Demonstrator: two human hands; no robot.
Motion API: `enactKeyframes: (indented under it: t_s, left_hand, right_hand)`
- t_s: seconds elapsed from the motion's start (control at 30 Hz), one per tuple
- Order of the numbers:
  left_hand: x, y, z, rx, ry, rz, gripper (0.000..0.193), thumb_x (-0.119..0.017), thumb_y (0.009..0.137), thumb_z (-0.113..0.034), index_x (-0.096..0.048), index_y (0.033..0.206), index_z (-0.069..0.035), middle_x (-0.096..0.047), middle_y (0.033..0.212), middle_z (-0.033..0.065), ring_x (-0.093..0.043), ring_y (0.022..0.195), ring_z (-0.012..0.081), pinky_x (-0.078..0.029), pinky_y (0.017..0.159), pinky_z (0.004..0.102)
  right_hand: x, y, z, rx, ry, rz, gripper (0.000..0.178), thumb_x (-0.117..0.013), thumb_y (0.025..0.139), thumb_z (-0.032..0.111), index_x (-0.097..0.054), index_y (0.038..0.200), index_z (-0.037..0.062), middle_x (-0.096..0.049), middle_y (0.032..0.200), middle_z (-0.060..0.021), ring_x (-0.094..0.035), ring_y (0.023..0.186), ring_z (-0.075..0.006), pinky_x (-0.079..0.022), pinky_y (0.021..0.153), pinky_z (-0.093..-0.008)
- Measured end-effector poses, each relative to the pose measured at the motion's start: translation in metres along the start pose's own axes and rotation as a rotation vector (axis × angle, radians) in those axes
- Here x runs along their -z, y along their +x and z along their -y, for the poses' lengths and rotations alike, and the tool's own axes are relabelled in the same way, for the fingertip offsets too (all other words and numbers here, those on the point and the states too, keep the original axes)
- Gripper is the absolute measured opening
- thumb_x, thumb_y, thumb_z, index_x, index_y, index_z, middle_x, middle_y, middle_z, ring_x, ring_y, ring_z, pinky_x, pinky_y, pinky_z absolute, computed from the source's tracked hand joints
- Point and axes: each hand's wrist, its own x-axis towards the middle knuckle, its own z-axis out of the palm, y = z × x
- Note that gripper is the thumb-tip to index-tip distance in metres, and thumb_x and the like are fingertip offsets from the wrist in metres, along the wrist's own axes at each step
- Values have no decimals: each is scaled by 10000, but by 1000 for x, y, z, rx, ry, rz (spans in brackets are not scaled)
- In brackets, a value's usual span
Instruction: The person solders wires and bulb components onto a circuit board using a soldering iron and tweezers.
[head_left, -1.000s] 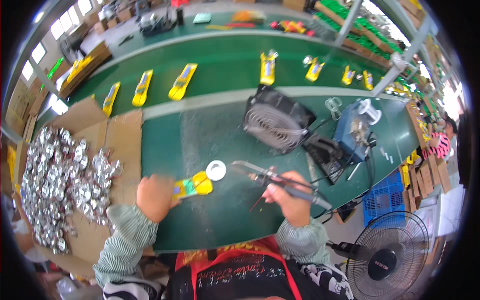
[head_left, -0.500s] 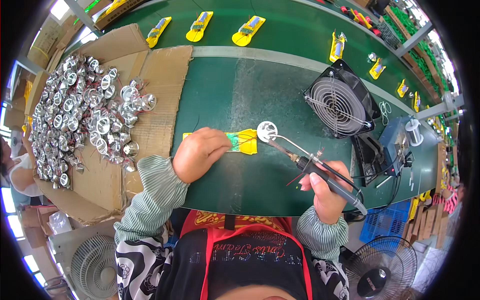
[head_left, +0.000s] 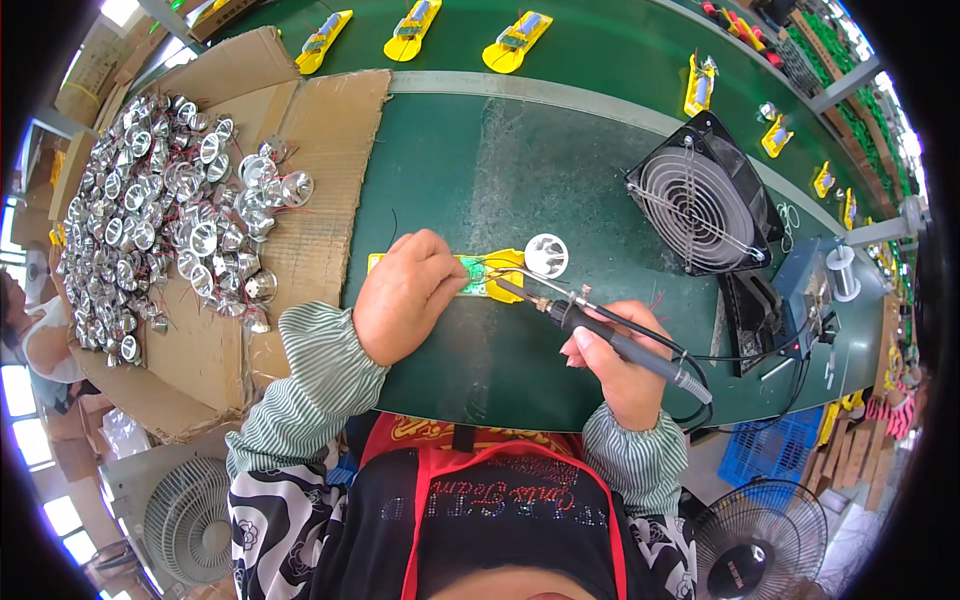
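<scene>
I am taking the yellow flashlight housing as the centre of my dial; it is lying lengthwise on the green worktop, straight in front of me. My left grip is lying over its nine o'clock end, fingers drawn narrow beside the green circuit board. I am probably steadying the housing there; what my fingertips are closing on, if anything, I cannot tell. My right grip is wrapping the soldering iron pen-fashion, well back on its handle, seemingly keeping my fingers away from the metal end. The iron is slanting in from four o'clock, so neither grip is crossing the other; whether its tip is touching the board is too small to tell. A reflector cup is sitting at two o'clock, close by the housing, perhaps because its wiring is belonging here. More reflectors are heaping in the cardboard box toward ten o'clock, handy to my left. The square fan is standing at two o'clock, farther out, probably for the fumes.
</scene>
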Motion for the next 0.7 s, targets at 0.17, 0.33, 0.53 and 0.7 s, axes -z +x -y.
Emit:
enactKeyframes:
  t_s: [0.17,0.33,0.53,0.7]
  left_hand:
    - [1,0,-3,-14,127,36,77,-633,741,-27,-568,772,-2,-543,900,113,-539,809,292,-449,706,370]
    - [3,0,-1,-39,132,55,80,-636,729,-24,-568,768,-8,-544,919,109,-537,822,291,-455,714,368]
    - [5,0,0,-29,118,75,92,-642,716,-21,-568,769,-11,-550,942,110,-537,830,293,-459,717,369]
    - [6,1,1,-29,116,80,102,-647,705,-19,-568,769,-14,-552,950,110,-538,835,294,-461,715,370]
  right_hand:
    - [-7,5,-8,-47,12,31,166,-628,766,-28,-543,905,-62,-641,722,-117,-617,620,-128,-507,548,-242]
    - [-9,9,-12,-53,16,43,170,-632,765,-24,-543,903,-65,-641,718,-118,-616,615,-127,-507,548,-243]
    - [-10,11,-14,-47,1,46,165,-632,765,-21,-540,894,-67,-642,716,-119,-617,610,-128,-508,545,-241]
    - [-12,13,-14,-75,8,42,158,-630,761,-21,-541,883,-66,-641,713,-119,-619,609,-128,-509,541,-242]
